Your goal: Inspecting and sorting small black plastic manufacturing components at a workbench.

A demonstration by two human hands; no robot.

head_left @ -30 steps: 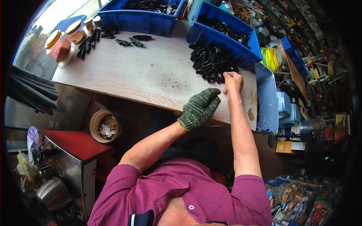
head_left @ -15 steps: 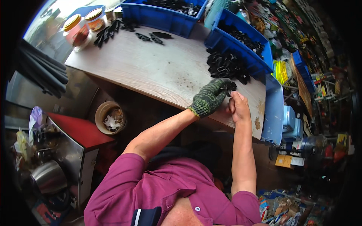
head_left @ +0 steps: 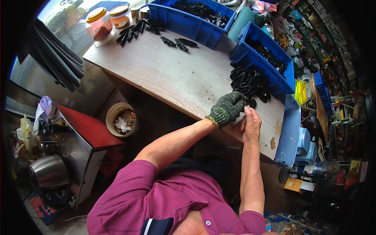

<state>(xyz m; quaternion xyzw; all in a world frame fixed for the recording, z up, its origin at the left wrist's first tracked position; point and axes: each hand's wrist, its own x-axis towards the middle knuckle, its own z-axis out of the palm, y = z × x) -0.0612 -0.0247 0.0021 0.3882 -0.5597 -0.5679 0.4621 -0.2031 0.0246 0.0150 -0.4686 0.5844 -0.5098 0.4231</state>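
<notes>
Gloved left fingers (head_left: pixel 237 98), bare right fingers (head_left: pixel 253 116) bunched, grip unclear; black parts (head_left: pixel 247 81), blue bin (head_left: pixel 260 67) just beyond

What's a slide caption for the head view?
Gloved left hand and bare right hand close together beside a pile of black parts on a table.

A magenta shirt (head_left: pixel 184 197) with short sleeves (head_left: pixel 117 192) is worn, the forearms (head_left: pixel 184 137) being left uncovered. The shirt front is fastened by a small, round, pale button (head_left: pixel 208 222). A navy collar section (head_left: pixel 156 227), marked with a single white stripe, is seen at the lower edge. The left hand (head_left: pixel 228 108) is covered by a knitted glove (head_left: pixel 221 114) in mottled dark green and black, finished with a yellowish cuff edge (head_left: pixel 212 122). The right hand (head_left: pixel 251 124) is ungloved.
</notes>
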